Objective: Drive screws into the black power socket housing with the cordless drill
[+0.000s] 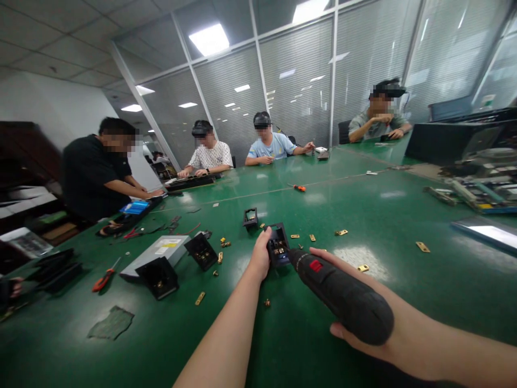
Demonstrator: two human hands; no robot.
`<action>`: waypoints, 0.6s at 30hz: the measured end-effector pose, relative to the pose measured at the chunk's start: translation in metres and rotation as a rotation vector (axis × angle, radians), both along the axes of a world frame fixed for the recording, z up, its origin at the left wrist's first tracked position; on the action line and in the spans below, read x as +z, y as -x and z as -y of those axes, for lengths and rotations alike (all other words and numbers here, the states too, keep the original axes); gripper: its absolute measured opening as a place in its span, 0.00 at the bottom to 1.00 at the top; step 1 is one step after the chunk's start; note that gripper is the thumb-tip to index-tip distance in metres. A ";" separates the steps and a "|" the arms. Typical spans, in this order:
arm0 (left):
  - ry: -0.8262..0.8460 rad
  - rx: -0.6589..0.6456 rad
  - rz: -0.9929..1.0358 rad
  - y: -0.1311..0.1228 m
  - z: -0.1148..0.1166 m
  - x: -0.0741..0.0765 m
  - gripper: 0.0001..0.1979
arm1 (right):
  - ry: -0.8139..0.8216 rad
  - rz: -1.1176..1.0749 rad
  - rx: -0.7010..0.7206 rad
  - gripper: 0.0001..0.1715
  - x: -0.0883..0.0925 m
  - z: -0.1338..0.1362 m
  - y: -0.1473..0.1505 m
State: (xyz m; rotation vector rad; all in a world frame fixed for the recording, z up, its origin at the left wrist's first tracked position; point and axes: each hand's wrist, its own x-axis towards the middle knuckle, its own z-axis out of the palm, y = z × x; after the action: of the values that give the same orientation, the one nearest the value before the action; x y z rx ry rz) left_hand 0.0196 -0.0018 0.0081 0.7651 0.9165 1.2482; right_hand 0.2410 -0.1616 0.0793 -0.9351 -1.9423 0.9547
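Observation:
My left hand (263, 252) grips a black plastic socket housing (278, 233) with brass terminals inside, held at the table. In my right hand (404, 322) is a black cordless drill (343, 296) with a red switch. Its chuck end points left at the housing's open side; whether the bit touches a screw is hidden. Around the housing lie small brass plates, among them one brass plate (423, 247) to the right and another brass plate (200, 298) to the left. A brass screw (267, 303) is near my left forearm.
More black housings (202, 251) stand left, beside a grey metal box (139, 260). An orange screwdriver (104, 280) and a flat dark fragment (112, 323) lie nearer. Another screwdriver (299, 187) lies farther back. Several people sit or stand around the green table (343, 210). Circuit boards (484, 191) are piled right.

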 end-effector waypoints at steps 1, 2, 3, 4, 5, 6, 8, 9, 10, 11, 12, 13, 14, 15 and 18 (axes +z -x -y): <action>-0.003 0.006 -0.002 0.000 0.000 -0.001 0.25 | -0.003 0.000 -0.006 0.58 -0.001 0.000 0.000; -0.004 0.012 -0.008 0.000 -0.001 -0.001 0.25 | -0.004 -0.001 -0.012 0.58 -0.002 0.000 0.000; -0.003 0.016 -0.018 0.000 -0.001 -0.001 0.25 | -0.001 -0.002 -0.015 0.58 -0.003 0.000 0.000; -0.001 0.014 -0.027 0.000 -0.001 -0.001 0.25 | 0.005 -0.001 -0.015 0.58 -0.004 0.001 -0.001; 0.002 0.006 -0.037 0.000 -0.001 0.000 0.26 | 0.011 -0.004 -0.016 0.58 -0.004 0.001 -0.001; 0.007 -0.004 -0.046 0.000 -0.001 0.000 0.27 | 0.017 -0.009 -0.017 0.58 -0.004 0.001 -0.001; 0.017 -0.025 -0.061 0.000 0.000 0.001 0.28 | 0.026 -0.014 -0.010 0.58 -0.002 0.001 -0.001; 0.019 -0.031 -0.064 0.000 0.000 0.002 0.28 | 0.027 -0.013 -0.003 0.58 -0.001 0.001 -0.001; 0.020 -0.033 -0.065 -0.001 0.001 0.003 0.28 | 0.026 -0.013 0.006 0.58 0.000 0.000 -0.001; 0.020 -0.032 -0.065 -0.001 0.001 0.003 0.28 | 0.024 -0.011 0.016 0.58 0.000 0.000 -0.002; 0.020 -0.031 -0.064 -0.001 0.001 0.004 0.28 | 0.025 -0.009 0.023 0.59 0.000 0.000 -0.002; 0.021 -0.030 -0.064 -0.001 0.002 0.004 0.28 | 0.027 -0.011 0.024 0.58 0.000 -0.001 -0.003; 0.024 -0.030 -0.064 -0.001 0.002 0.004 0.28 | 0.030 -0.015 0.018 0.58 -0.001 -0.001 -0.004; 0.027 -0.029 -0.064 -0.001 0.002 0.005 0.27 | 0.036 -0.018 0.011 0.58 -0.002 -0.001 -0.004; 0.030 -0.022 -0.061 -0.001 0.002 0.005 0.27 | 0.048 -0.034 -0.014 0.57 -0.005 -0.002 -0.005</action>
State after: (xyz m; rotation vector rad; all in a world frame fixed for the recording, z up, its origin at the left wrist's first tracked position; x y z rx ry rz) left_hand 0.0208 -0.0039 0.0131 0.7912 0.9715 1.1954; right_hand 0.2463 -0.1597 0.0739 -0.9524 -1.8896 1.0065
